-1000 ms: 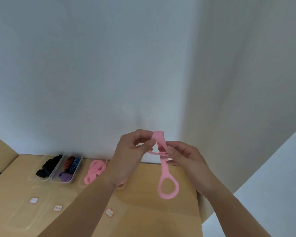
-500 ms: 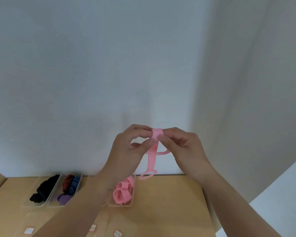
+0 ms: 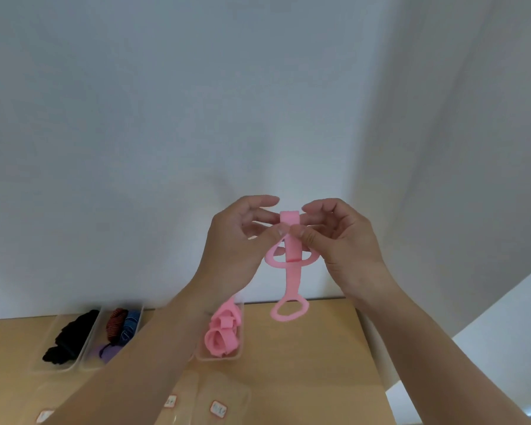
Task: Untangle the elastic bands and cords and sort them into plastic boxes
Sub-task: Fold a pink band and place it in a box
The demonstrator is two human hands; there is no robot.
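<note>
Both hands hold a pink elastic band (image 3: pixel 291 280) up in the air in front of the wall. My left hand (image 3: pixel 239 240) and my right hand (image 3: pixel 341 237) pinch its folded top between thumbs and fingers. A side loop crosses under my fingers, and a long strip hangs down to a loop at the bottom. On the wooden table behind stand three clear plastic boxes: one with pink bands (image 3: pixel 223 335), one with red, blue and purple bands (image 3: pixel 120 329), one with black cords (image 3: pixel 68 338).
Clear box lids with small labels (image 3: pixel 218 407) lie on the near part of the table (image 3: pixel 319 363). The table's right edge runs close to my right forearm. A plain white wall rises just behind the boxes.
The hanging strip has dropped longer, so its bottom loop shows in full below my hands. The view shifted a little; my hands stay raised, pinching the top.
</note>
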